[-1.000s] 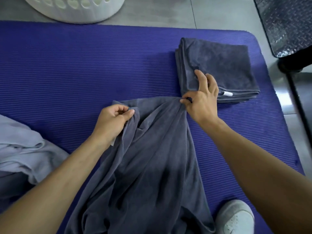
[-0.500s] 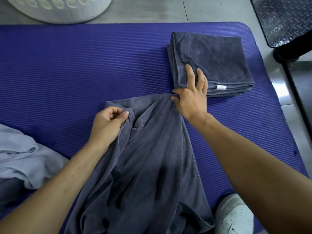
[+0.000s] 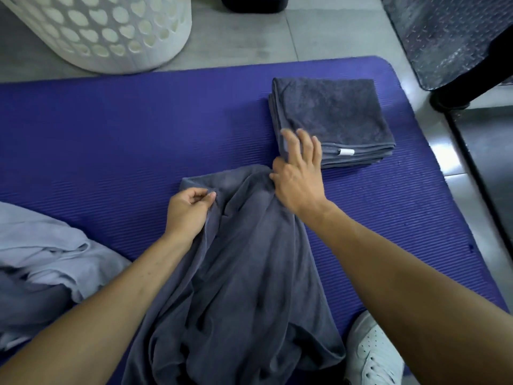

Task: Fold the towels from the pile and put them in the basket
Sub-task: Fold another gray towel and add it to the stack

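Centre frame, left hand (image 3: pixel 191 208) pinches the top hem of the unfolded dark grey terry towel (image 3: pixel 236 273) on the ribbed purple mat (image 3: pixel 111 140), right hand (image 3: pixel 298 173) flat-fingered beside it, likely spreading corners; white perforated basket (image 3: pixel 105 31) upper left.

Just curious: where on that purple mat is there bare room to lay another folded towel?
Bare ribbed purple mat lies left of the folded dark grey towel. Crowded: the loose dark grey towel in front, pale grey pile at left.
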Demonstrator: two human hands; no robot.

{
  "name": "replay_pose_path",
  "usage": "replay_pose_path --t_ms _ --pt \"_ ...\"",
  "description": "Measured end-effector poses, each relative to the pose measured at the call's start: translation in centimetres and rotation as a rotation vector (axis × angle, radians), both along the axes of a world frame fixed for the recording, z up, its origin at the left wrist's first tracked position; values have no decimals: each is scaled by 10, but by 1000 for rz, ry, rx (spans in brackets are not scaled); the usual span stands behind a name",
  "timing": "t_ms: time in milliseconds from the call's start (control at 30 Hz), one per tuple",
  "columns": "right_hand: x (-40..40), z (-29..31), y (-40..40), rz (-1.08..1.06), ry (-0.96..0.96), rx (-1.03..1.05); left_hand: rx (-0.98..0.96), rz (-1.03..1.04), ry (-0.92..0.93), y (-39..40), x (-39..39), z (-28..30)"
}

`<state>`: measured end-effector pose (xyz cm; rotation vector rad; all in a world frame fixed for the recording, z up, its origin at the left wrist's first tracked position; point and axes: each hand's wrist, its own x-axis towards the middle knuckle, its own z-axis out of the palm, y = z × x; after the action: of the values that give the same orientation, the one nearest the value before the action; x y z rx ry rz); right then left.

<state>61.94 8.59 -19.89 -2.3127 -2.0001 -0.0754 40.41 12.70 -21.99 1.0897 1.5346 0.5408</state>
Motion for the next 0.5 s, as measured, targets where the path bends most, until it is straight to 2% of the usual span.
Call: replay_pose_path --t_ms 100,167,233,333,400,467,500 --pt "-12 38 -4 171 -106 -172 -193 28 4 6 0 25" --pt "-24 73 -8 158 -17 -339 -283 -19 48 10 -6 47" --pt "-33 107 -16 73 85 -404 -248 -66 131 9 -16 76" --pt "-38 152 -35 -72 298 -342 -138 -122 243 -2 -28 127" --pt "-40 176 -51 -149 482 -298 -113 -132 230 -16 -35 165" --pt "-46 204 -70 -219 525 -282 -85 -134 198 -32 -42 202" --pt "-48 217 -79 -233 481 -320 -71 -135 188 -40 -45 221"
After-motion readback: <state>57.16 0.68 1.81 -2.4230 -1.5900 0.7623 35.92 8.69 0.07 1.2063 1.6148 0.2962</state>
